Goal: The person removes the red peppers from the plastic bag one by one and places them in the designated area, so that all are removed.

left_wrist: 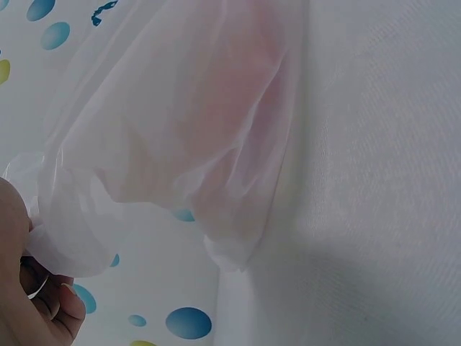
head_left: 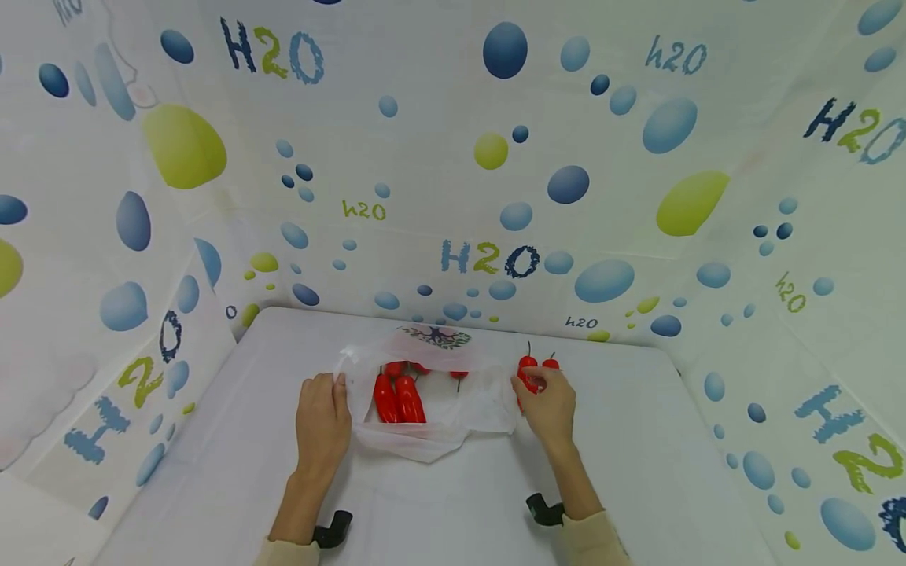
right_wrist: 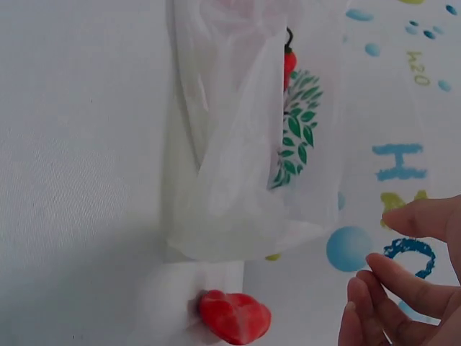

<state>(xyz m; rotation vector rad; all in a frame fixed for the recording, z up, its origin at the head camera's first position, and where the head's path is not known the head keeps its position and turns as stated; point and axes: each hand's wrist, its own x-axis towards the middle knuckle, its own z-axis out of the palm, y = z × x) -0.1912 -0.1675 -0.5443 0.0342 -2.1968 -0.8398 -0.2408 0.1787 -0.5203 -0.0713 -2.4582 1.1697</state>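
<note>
A translucent white plastic bag [head_left: 488,401] with a printed tree lies on the table, its mouth spread wide. Several red peppers [head_left: 408,399] show inside it. My left hand [head_left: 324,417] grips the bag's left edge; in the left wrist view the fingers [left_wrist: 54,310] curl at the thin plastic [left_wrist: 79,231]. To the right of the bag, my right hand [head_left: 550,405] is over two red peppers [head_left: 527,363], partly covering them. In the right wrist view its thumb and fingers [right_wrist: 403,285] are apart with nothing between them, and a red pepper [right_wrist: 234,316] lies nearby.
A white cloth covers the table [head_left: 439,511]. Behind and at both sides hangs a white curtain [head_left: 425,157] with blue and green drops and H2O lettering. Black wrist mounts [head_left: 545,509] sit on both forearms.
</note>
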